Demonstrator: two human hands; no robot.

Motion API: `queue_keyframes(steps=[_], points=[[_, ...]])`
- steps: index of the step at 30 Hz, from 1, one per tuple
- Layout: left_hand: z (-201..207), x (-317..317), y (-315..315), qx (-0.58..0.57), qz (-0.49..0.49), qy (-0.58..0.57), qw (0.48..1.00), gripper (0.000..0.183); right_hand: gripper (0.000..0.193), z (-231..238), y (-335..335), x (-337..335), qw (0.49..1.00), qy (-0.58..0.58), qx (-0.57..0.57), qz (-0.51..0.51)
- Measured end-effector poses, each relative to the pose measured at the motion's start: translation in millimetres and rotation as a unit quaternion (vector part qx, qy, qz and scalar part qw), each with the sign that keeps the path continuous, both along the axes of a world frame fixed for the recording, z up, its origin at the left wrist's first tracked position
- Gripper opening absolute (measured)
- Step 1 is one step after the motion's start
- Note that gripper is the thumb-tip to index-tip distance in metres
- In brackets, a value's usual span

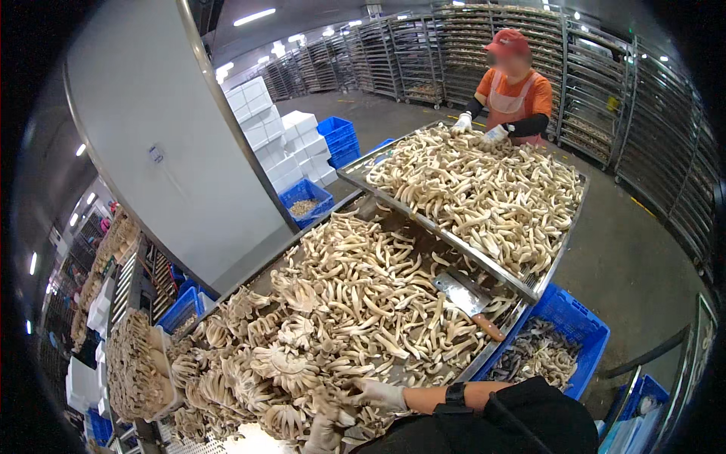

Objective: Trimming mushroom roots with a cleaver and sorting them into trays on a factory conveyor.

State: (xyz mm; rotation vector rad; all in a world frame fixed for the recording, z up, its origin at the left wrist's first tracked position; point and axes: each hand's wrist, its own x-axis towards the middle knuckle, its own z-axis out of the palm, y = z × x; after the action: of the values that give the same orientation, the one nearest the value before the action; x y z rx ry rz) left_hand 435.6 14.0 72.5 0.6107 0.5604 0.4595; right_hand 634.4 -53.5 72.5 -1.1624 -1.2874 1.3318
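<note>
Both my hands wear pale gloves and meet at the near edge of a metal table (404,231) heaped with mushrooms. My left hand (324,433) is closed on a mushroom clump (344,399), its fingers partly hidden by the stems. From the right, my right hand (383,394) grips the same clump with curled fingers. Whole fan-shaped mushroom clusters (283,368) crowd the near left of the table. Loose single mushrooms (363,280) spread over its middle and far part. A cleaver (463,293) with a wooden handle lies flat at the table's right side.
A co-worker (518,94) in orange stands behind a second, raised tray (454,240) piled with mushrooms. At the right, a blue crate (592,333) holds dark scraps. To the left are a packed mushroom tub (136,367) and a grey panel (166,144). Tall racks (484,53) line the back.
</note>
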Motion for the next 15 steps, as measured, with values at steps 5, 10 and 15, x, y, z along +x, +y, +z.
queue_keyframes(steps=[5,10,15], points=[[-13,4,-1,0.08,-0.034,-0.021,0.996,0.049,0.016,-17,2,0,0.94,-0.232,0.239,-0.078],[10,6,-3,0.058,0.043,0.049,0.996,0.022,0.061,-10,-3,-6,0.954,-0.115,0.266,-0.081],[-2,12,3,-0.011,0.035,0.076,0.996,0.024,0.03,-11,-7,-7,0.886,-0.253,0.386,-0.044]])
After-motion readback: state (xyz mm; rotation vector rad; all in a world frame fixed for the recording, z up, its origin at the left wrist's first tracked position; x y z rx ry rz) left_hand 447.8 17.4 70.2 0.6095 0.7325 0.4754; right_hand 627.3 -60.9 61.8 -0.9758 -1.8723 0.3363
